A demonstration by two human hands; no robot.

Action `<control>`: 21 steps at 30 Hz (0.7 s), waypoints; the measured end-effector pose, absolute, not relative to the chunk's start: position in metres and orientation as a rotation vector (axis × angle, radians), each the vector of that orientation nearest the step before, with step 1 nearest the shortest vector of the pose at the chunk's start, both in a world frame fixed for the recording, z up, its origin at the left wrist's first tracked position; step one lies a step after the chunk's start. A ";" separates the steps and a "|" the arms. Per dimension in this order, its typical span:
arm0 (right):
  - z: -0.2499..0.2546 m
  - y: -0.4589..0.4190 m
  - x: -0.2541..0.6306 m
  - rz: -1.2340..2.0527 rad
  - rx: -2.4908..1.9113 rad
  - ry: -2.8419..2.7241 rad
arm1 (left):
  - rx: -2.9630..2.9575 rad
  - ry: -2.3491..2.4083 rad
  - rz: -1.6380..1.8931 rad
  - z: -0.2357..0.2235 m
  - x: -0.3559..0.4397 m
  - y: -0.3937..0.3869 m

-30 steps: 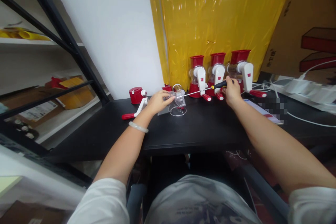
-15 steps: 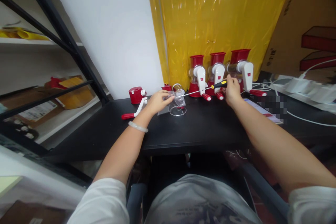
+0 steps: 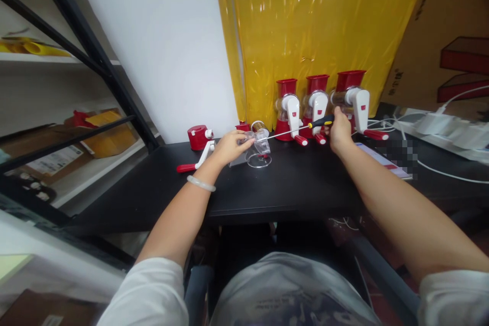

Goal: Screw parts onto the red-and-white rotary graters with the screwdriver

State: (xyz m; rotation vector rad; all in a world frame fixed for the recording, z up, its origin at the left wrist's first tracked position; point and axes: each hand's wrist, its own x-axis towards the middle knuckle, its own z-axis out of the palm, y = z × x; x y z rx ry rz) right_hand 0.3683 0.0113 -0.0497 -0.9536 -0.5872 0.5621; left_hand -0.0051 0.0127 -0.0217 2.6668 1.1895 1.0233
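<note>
With my left hand (image 3: 232, 146) I grip a clear plastic housing (image 3: 263, 146), whose round rim rests on the black table. My right hand (image 3: 340, 131) is closed around the black and yellow handle of a screwdriver (image 3: 292, 131). Its long shaft points left, and the tip reaches the clear housing near my left fingers; whether it touches a screw I cannot tell. Behind the housing lies a metal grater drum (image 3: 260, 128). To the left of my left hand are a red base part (image 3: 197, 137) and a white crank with a red handle (image 3: 205, 155).
Three assembled red and white rotary graters (image 3: 351, 79) stand along the back by the yellow plastic sheet (image 3: 324, 20). A phone or tablet (image 3: 385, 163) and white cables lie at the right. A black rack (image 3: 95, 56) borders the table (image 3: 160, 193) on the left.
My right hand and the screwdriver handle have shifted very slightly to the right. The left hand and the clear housing stay in place.
</note>
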 end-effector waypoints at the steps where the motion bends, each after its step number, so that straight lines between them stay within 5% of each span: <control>1: -0.050 0.010 0.368 0.540 -0.970 -0.600 | 2.665 1.189 1.025 -0.022 -0.005 0.012; 12: -0.044 0.011 0.364 0.718 -0.893 -0.570 | 2.658 1.181 1.024 -0.021 -0.005 0.011; 21: -0.050 0.012 0.368 0.557 -0.981 -0.633 | 2.665 1.170 1.027 -0.021 -0.005 0.009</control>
